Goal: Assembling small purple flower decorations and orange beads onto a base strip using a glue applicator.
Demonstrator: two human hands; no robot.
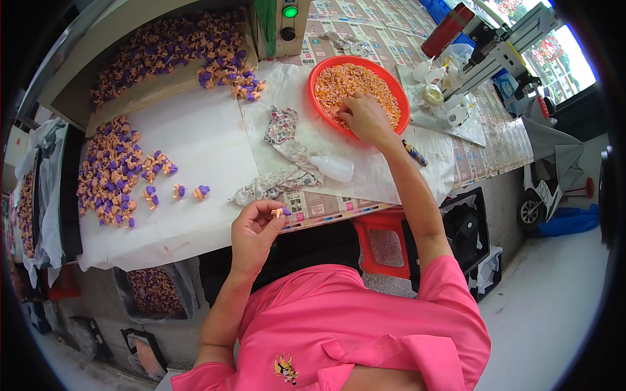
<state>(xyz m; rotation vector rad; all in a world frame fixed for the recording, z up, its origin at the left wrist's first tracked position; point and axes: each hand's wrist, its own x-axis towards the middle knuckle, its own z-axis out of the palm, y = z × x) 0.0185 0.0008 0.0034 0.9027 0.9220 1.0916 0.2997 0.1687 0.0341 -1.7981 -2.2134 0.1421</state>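
Near the table's front edge my left hand point(253, 236) pinches a small plastic figurine point(280, 212), peach with a purple part. My right hand point(366, 117) reaches into a round red basin point(312, 93) filled with tiny orange, white and pinkish pieces point(355, 81). Its fingers are bent together at the pieces; whatever they pinch is too small to make out. On the white sheet to the left lies a large pile of the same peach and purple figurines point(111, 173), with several loose ones point(201, 191) at its right side.
A translucent squeeze bottle point(336, 168) lies by a crumpled patterned cloth point(282, 127). A dark pen-like tool point(415, 153) rests right of the basin. More figurines point(169, 45) fill a machine opening point(68, 101) at back left. A metal-framed device point(502, 55) and red cylinder point(448, 29) stand back right.
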